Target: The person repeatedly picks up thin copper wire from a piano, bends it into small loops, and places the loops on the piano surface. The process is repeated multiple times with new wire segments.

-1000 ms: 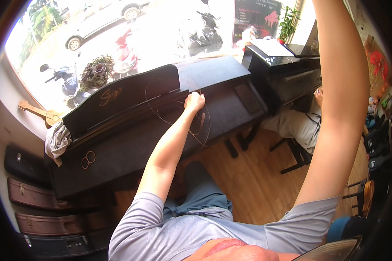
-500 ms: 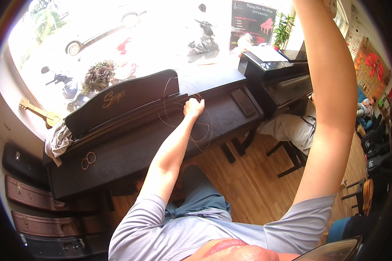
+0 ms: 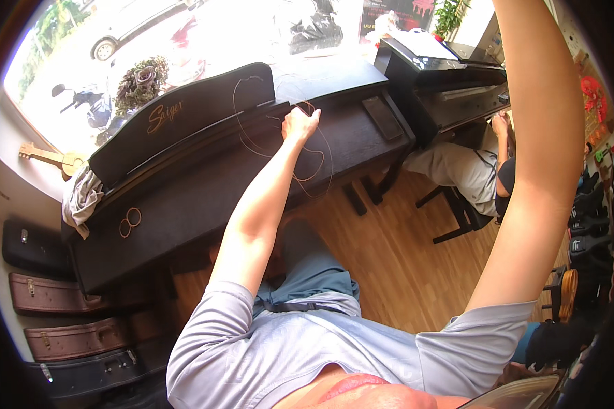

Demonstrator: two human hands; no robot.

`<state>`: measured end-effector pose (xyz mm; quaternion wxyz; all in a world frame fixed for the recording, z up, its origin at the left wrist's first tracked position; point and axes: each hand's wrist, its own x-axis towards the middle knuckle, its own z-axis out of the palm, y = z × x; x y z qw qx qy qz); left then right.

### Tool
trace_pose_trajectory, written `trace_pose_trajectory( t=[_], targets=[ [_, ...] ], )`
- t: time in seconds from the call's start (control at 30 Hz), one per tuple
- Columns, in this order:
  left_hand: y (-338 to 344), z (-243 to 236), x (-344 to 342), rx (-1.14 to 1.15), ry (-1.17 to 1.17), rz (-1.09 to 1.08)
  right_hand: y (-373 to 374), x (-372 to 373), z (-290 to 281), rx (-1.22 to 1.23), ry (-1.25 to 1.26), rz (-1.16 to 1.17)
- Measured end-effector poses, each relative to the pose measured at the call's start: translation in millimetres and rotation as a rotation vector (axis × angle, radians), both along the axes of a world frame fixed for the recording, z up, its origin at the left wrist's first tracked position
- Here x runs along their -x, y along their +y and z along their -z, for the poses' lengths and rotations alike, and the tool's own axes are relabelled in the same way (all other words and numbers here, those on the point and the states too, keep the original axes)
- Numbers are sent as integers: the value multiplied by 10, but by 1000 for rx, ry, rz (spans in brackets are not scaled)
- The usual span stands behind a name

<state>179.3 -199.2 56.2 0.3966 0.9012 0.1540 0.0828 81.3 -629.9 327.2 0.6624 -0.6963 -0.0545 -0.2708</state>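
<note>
My left hand (image 3: 300, 125) is closed around a loosely coiled thin wire string (image 3: 332, 163), whose wide loops spread out on both sides of the fist. It hangs over the closed black lid of a digital piano (image 3: 205, 198), close to the right end of the raised music rest (image 3: 177, 109). My right arm (image 3: 542, 150) stretches up past the top edge, so its hand is out of view. Two small copper-coloured rings (image 3: 130, 223) lie on the left part of the lid.
A dark phone-like slab (image 3: 383, 117) lies on the lid's right end. A grey cloth (image 3: 82, 198) drapes over the left end, near a small wooden guitar (image 3: 51, 157). Instrument cases (image 3: 78, 341) are stacked at left. Another person (image 3: 450, 170) sits at a second keyboard (image 3: 450, 102).
The view has tilted, so the piano and my left hand appear higher. My left hand keeps hold of the string. The seated person's hand now shows beside my right arm.
</note>
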Motion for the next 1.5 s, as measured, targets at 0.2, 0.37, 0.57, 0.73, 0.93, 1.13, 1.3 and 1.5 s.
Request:
trace_pose_trajectory(
  t=[0.2,0.37,0.57,0.73,0.93,1.13,1.3,1.5],
  targets=[
    [53,-42,6,22,84,40,98,-24,-10,22,0,-29],
    [40,34,-66,32,67,104,200,37,-92,59,-23,-43],
    [-122,192,253,-72,-179,133,400,-6,173,77,-80,-142],
    [-60,-354,1448,71,-299,343,979,142,442,5,-155,-407],
    [49,-63,2385,524,-419,470,963,803,1750,-107,-268,-986],
    [301,-282,3101,231,-631,1021,1295,1873,2768,-285,52,-1299],
    [-284,-217,3379,373,205,746,2066,2295,2939,-7,365,-842],
    [274,50,3488,331,302,582,2000,2237,3103,-49,680,-809]
  ],
)
